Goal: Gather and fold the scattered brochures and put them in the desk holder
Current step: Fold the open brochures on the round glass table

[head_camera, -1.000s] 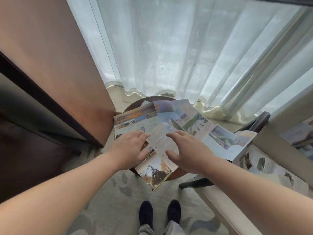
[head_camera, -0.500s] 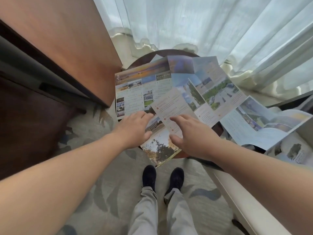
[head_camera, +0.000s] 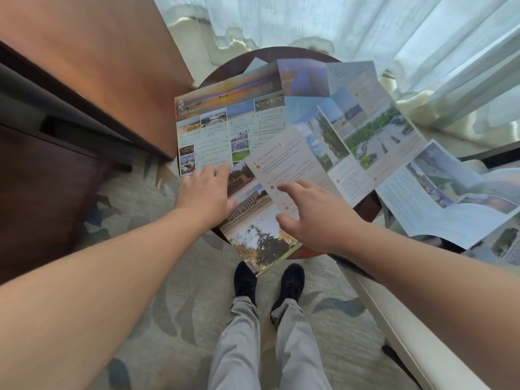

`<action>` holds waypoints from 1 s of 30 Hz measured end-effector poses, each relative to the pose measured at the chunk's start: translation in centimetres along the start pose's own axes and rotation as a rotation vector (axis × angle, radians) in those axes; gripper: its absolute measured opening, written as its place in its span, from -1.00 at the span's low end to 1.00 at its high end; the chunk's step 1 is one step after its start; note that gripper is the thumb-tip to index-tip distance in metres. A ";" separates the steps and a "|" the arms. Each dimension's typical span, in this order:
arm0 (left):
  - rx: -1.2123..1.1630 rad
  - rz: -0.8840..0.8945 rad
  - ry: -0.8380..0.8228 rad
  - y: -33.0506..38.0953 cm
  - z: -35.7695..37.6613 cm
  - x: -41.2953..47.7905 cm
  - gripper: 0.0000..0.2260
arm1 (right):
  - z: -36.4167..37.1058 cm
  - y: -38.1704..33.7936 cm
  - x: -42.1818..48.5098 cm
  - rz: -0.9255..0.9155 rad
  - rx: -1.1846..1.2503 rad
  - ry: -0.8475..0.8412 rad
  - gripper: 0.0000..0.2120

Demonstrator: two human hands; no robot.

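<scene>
Several unfolded brochures lie overlapping on a small round dark table [head_camera: 365, 205]. A wide one with a sunset banner [head_camera: 229, 119] is at the left. A long strip with orange markers and text [head_camera: 284, 161] crosses the middle. A brochure with a tree photo [head_camera: 261, 243] hangs over the near edge. Another open sheet [head_camera: 439, 204] droops off the right side. My left hand [head_camera: 204, 195] rests flat on the lower corner of the sunset brochure. My right hand [head_camera: 315, 218] hovers with spread fingers over the strip's near end. No desk holder is in view.
A wooden cabinet [head_camera: 84, 80] stands at the left, close to the table. Sheer white curtains [head_camera: 365, 29] hang behind. A pale seat edge [head_camera: 394, 319] runs along the right, with more printed sheets [head_camera: 503, 243] on it. My shoes [head_camera: 267, 282] stand on patterned carpet.
The view has tilted down and drawn closer to the table. Both hands have stayed at the near brochures, the right hand's fingers spreading a little wider over the strip.
</scene>
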State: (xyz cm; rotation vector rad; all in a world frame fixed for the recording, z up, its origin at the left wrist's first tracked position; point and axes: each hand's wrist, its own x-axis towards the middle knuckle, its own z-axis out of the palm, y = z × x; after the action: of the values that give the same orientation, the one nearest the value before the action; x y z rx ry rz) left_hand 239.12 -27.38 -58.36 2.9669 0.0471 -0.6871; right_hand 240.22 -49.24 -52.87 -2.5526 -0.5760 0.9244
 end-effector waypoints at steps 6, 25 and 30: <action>0.043 0.029 0.013 0.5 0.6 1.2 -0.38 | 0.5 0.6 0.4 0.017 0.027 -0.013 -0.42; -0.640 -0.145 -0.170 4.8 -12.1 0.6 -0.57 | -0.5 -4.7 -2.3 0.004 0.242 -0.032 0.01; -0.971 -0.158 -0.123 5.9 -13.1 -0.5 -0.79 | -2.3 -4.0 -2.8 0.074 0.359 0.113 -0.58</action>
State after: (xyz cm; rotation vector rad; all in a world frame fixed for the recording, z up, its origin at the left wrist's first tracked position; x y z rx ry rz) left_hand 244.73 -31.97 -45.93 1.9986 0.4624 -0.6150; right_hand 238.81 -47.68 -47.95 -2.2944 -0.2556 0.8167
